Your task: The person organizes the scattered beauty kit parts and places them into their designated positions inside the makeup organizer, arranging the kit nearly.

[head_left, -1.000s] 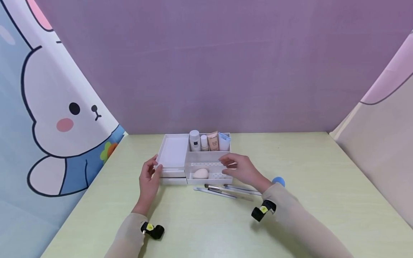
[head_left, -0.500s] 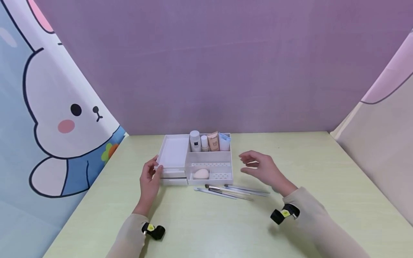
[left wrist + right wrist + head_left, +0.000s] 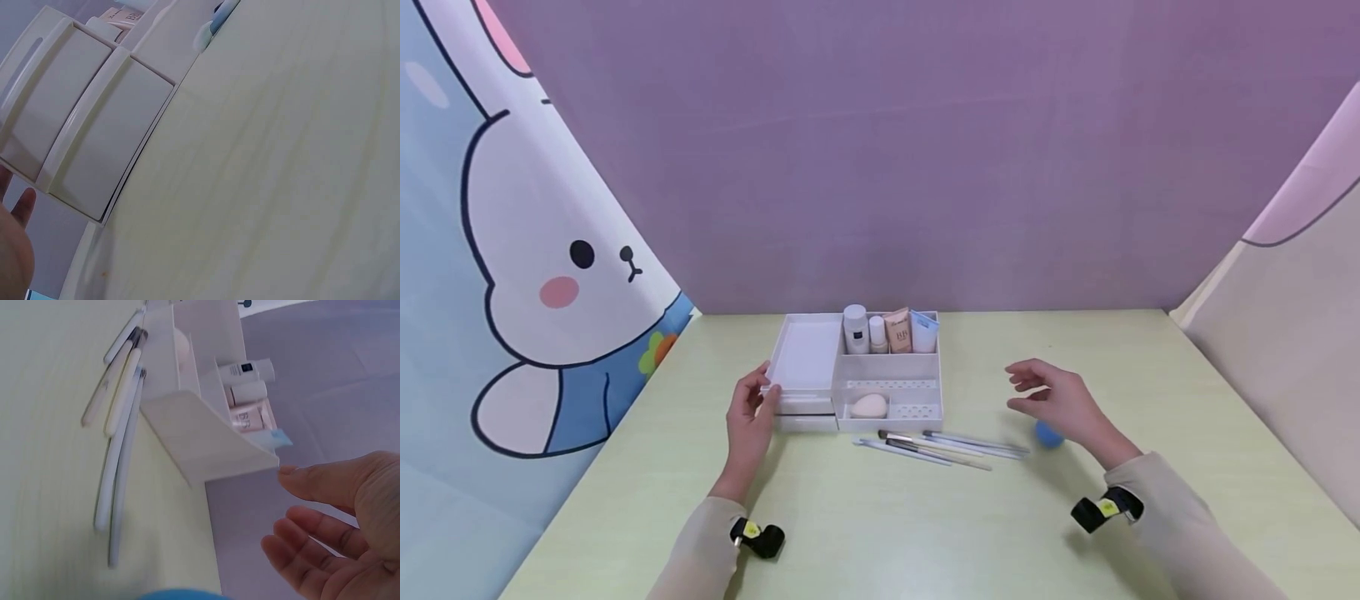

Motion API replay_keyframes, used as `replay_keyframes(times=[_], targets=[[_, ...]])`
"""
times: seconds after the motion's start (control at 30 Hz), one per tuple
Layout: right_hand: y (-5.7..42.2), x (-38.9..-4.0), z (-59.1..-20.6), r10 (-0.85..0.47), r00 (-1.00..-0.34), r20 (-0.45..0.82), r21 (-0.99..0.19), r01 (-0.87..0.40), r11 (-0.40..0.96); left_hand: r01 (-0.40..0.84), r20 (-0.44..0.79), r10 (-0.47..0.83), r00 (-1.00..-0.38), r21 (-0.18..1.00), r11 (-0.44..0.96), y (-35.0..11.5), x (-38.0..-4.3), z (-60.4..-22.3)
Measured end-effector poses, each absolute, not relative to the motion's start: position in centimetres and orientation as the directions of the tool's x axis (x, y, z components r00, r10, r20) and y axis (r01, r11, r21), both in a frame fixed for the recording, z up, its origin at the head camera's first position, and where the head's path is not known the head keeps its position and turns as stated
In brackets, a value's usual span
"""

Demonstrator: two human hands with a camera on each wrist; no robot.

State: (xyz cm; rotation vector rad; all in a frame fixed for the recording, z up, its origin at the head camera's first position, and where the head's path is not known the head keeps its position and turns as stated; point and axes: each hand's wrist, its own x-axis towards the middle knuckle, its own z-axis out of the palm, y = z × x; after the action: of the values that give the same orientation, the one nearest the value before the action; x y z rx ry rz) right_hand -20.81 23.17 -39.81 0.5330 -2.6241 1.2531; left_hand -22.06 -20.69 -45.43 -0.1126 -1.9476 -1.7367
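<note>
A white makeup organizer (image 3: 891,367) with drawers on its left side stands on the table. My left hand (image 3: 750,425) rests against its left front corner; in the left wrist view the fingertips lie along the side of the drawers (image 3: 112,137). My right hand (image 3: 1060,404) hovers to the right of the organizer, fingers loosely bent, with nothing between them. Just below that hand is a round blue thing (image 3: 1048,434), partly hidden by it. Several makeup brushes (image 3: 932,447) lie in front of the organizer. A pale makeup sponge (image 3: 869,407) sits in its front left compartment.
In the organizer's back row stand a white bottle (image 3: 855,330), a smaller white-capped bottle (image 3: 878,335), a BB cream tube (image 3: 898,331) and a blue-white tube (image 3: 924,332). A purple backdrop (image 3: 925,167) rises behind the table (image 3: 880,533).
My right hand has moved right, from over the organizer's front compartments to beside the blue round thing. My left hand stays at the organizer's corner.
</note>
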Motion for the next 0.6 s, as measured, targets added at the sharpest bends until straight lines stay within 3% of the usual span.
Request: replay_keyframes(times=[0.4, 0.6], targets=[[26.4, -19.9, -40.5, -0.197, -0.936, 0.292, -0.644, -0.345, 0.683, 0.388, 0.417, -0.273, -0.867, 0.908, 0.155, -20.7, -22.1, -45.3], [27.4, -19.4, -41.0, -0.183, -0.94, 0.287, -0.648, -0.332, 0.686, 0.393, 0.423, -0.264, -0.867, 0.906, 0.16, -20.0, -20.8, -43.5]])
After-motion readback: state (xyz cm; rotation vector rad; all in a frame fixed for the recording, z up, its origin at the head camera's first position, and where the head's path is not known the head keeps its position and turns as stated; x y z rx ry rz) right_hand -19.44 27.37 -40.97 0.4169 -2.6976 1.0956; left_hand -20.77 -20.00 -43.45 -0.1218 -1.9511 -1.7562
